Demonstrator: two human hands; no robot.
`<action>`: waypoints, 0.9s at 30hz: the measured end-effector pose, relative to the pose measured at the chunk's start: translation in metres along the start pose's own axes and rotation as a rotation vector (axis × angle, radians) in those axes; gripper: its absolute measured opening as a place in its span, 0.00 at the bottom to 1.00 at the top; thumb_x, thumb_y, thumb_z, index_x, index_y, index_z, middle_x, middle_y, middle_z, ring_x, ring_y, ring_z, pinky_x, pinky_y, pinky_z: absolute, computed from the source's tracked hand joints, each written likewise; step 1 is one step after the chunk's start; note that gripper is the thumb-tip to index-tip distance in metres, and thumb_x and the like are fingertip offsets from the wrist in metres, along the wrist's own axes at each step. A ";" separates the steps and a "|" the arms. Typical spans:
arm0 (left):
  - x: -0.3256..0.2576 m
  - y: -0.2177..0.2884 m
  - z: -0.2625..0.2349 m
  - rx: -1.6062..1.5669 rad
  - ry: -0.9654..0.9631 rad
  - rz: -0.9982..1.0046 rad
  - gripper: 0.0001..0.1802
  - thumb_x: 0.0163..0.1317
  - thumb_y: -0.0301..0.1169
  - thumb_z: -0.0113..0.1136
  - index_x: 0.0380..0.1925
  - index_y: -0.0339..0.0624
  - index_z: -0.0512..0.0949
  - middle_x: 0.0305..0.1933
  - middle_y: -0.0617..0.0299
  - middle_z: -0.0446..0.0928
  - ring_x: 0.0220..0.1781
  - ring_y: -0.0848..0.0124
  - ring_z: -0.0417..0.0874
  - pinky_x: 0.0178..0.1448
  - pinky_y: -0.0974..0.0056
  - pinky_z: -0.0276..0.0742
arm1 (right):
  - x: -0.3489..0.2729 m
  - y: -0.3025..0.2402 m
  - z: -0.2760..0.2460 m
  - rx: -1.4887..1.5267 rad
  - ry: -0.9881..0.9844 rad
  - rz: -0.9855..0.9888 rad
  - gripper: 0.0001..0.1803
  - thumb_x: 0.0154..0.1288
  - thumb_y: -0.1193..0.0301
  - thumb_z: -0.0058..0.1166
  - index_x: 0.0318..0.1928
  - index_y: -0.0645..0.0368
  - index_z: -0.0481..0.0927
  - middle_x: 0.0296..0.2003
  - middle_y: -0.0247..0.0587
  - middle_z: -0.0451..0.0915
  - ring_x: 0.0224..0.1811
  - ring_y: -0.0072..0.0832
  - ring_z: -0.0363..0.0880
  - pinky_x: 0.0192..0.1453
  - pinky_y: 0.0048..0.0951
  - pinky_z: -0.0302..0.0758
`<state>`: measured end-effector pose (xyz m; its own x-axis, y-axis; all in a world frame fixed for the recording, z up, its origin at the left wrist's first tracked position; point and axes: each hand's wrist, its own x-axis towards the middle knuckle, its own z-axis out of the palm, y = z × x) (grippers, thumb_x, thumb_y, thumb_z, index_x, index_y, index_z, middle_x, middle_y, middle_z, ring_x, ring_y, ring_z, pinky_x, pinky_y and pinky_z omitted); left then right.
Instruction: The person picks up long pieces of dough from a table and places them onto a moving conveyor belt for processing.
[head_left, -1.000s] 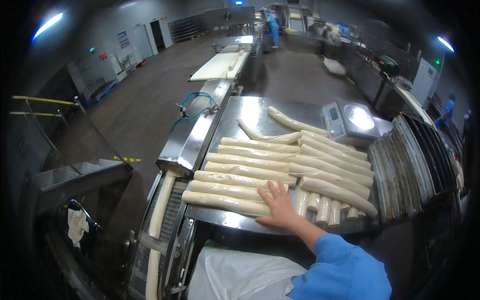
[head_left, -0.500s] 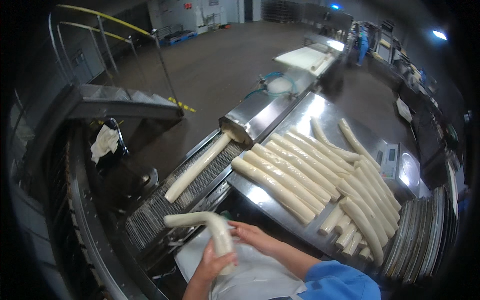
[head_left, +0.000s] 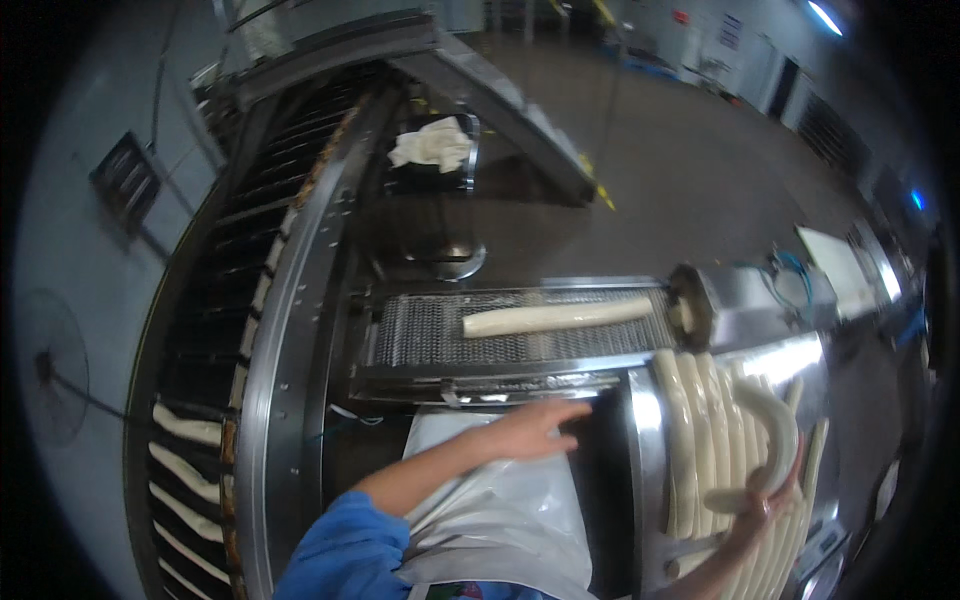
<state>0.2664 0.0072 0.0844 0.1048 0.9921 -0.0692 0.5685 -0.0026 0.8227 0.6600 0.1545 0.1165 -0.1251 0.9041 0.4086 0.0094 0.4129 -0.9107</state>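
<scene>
In front of the white apron (head_left: pixel 505 500), of the two hands, the left hand (head_left: pixel 532 430) is released, fingers parted. The right hand (head_left: pixel 768 503) grasps the lower end of a bent dough roll (head_left: pixel 784 432), over a row of pale dough rolls (head_left: pixel 683 440) on the metal surface (head_left: pixel 650 435). Beyond, a single straight roll (head_left: pixel 560 317) lies along the mesh conveyor (head_left: pixel 420 340); farther off hangs a white cloth (head_left: pixel 435 145).

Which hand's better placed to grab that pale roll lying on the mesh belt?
Probably your left hand: it's empty and in front of the mesh belt where the pale roll lies. Your right hand holds a curved roll over the table.
</scene>
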 end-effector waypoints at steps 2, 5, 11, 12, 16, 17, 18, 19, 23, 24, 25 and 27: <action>0.004 -0.047 -0.024 0.305 0.242 -0.071 0.35 0.64 0.35 0.64 0.69 0.39 0.64 0.69 0.44 0.65 0.72 0.48 0.66 0.75 0.50 0.64 | 0.012 0.017 -0.033 -0.307 -0.070 -0.055 0.45 0.48 0.78 0.56 0.73 0.57 0.65 0.66 0.51 0.70 0.67 0.40 0.69 0.70 0.41 0.68; 0.001 -0.089 -0.070 0.546 0.467 -0.436 0.38 0.63 0.38 0.65 0.70 0.36 0.63 0.74 0.43 0.62 0.77 0.47 0.59 0.80 0.44 0.53 | -0.002 0.060 -0.053 -1.314 -0.030 -0.039 0.39 0.52 0.80 0.53 0.70 0.61 0.67 0.67 0.59 0.69 0.70 0.51 0.67 0.72 0.49 0.66; -0.030 -0.166 -0.089 0.650 0.713 -0.463 0.29 0.54 0.37 0.70 0.55 0.39 0.76 0.50 0.51 0.82 0.55 0.53 0.81 0.66 0.50 0.70 | -0.059 0.075 0.004 -1.532 -0.421 0.235 0.37 0.68 0.53 0.53 0.72 0.59 0.64 0.73 0.64 0.57 0.76 0.63 0.50 0.77 0.63 0.48; -0.032 -0.163 -0.090 0.658 0.702 -0.464 0.28 0.53 0.36 0.70 0.54 0.40 0.77 0.50 0.51 0.81 0.55 0.53 0.81 0.64 0.50 0.71 | -0.068 0.087 -0.001 -1.442 -0.343 0.128 0.39 0.68 0.48 0.50 0.72 0.56 0.64 0.74 0.63 0.55 0.76 0.62 0.49 0.78 0.61 0.44; -0.043 -0.145 -0.087 0.639 0.611 -0.473 0.30 0.54 0.37 0.69 0.58 0.43 0.77 0.52 0.52 0.80 0.55 0.53 0.80 0.63 0.50 0.71 | -0.081 0.060 0.008 -1.334 -0.424 0.104 0.51 0.54 0.39 0.60 0.74 0.50 0.64 0.76 0.60 0.51 0.76 0.64 0.48 0.77 0.62 0.45; -0.044 -0.140 -0.085 0.577 0.548 -0.483 0.29 0.55 0.38 0.68 0.58 0.44 0.76 0.51 0.52 0.80 0.55 0.53 0.80 0.63 0.50 0.71 | -0.082 0.051 0.010 -1.326 -0.429 0.094 0.51 0.54 0.39 0.60 0.74 0.50 0.64 0.76 0.60 0.51 0.76 0.64 0.48 0.77 0.62 0.45; -0.045 -0.139 -0.078 0.577 0.564 -0.456 0.29 0.57 0.39 0.67 0.59 0.46 0.75 0.51 0.52 0.80 0.54 0.53 0.80 0.63 0.51 0.70 | -0.085 0.044 0.011 -1.366 -0.513 0.125 0.56 0.48 0.37 0.62 0.75 0.47 0.61 0.76 0.60 0.52 0.75 0.65 0.49 0.76 0.64 0.46; -0.045 -0.138 -0.073 0.589 0.561 -0.419 0.29 0.57 0.39 0.67 0.59 0.46 0.75 0.51 0.52 0.80 0.55 0.53 0.80 0.63 0.50 0.70 | -0.088 0.039 0.012 -1.404 -0.598 0.156 0.61 0.43 0.36 0.64 0.77 0.44 0.59 0.76 0.61 0.52 0.74 0.67 0.50 0.75 0.66 0.48; -0.066 -0.140 -0.076 0.602 0.555 -0.364 0.29 0.59 0.41 0.67 0.59 0.46 0.75 0.52 0.52 0.80 0.56 0.53 0.79 0.64 0.50 0.70 | -0.096 0.022 0.015 -1.401 -0.603 0.141 0.58 0.38 0.44 0.69 0.73 0.46 0.65 0.74 0.62 0.55 0.73 0.68 0.52 0.73 0.65 0.52; -0.075 -0.138 -0.081 0.583 0.537 -0.355 0.29 0.59 0.41 0.67 0.59 0.46 0.75 0.52 0.52 0.80 0.57 0.52 0.79 0.64 0.50 0.70 | -0.094 0.007 0.022 -1.361 -0.657 0.221 0.55 0.42 0.47 0.67 0.74 0.45 0.64 0.75 0.62 0.54 0.74 0.68 0.50 0.75 0.65 0.49; -0.083 -0.136 -0.087 0.581 0.525 -0.415 0.29 0.57 0.46 0.69 0.55 0.45 0.78 0.51 0.52 0.80 0.56 0.52 0.79 0.63 0.50 0.71 | -0.093 0.000 0.026 -1.320 -0.710 0.301 0.52 0.46 0.49 0.65 0.75 0.43 0.63 0.75 0.63 0.53 0.75 0.67 0.48 0.77 0.65 0.47; -0.095 -0.130 -0.098 0.587 0.490 -0.490 0.29 0.55 0.48 0.70 0.53 0.44 0.80 0.51 0.51 0.80 0.55 0.53 0.80 0.62 0.50 0.72 | -0.094 0.001 0.026 -1.346 -0.716 0.277 0.51 0.46 0.49 0.63 0.74 0.42 0.64 0.75 0.63 0.55 0.75 0.68 0.49 0.77 0.64 0.48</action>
<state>0.1025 -0.0747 0.0392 -0.5411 0.8407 0.0227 0.7964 0.5036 0.3349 0.6459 0.0667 0.0757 -0.3973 0.8888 -0.2285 0.9171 0.3932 -0.0651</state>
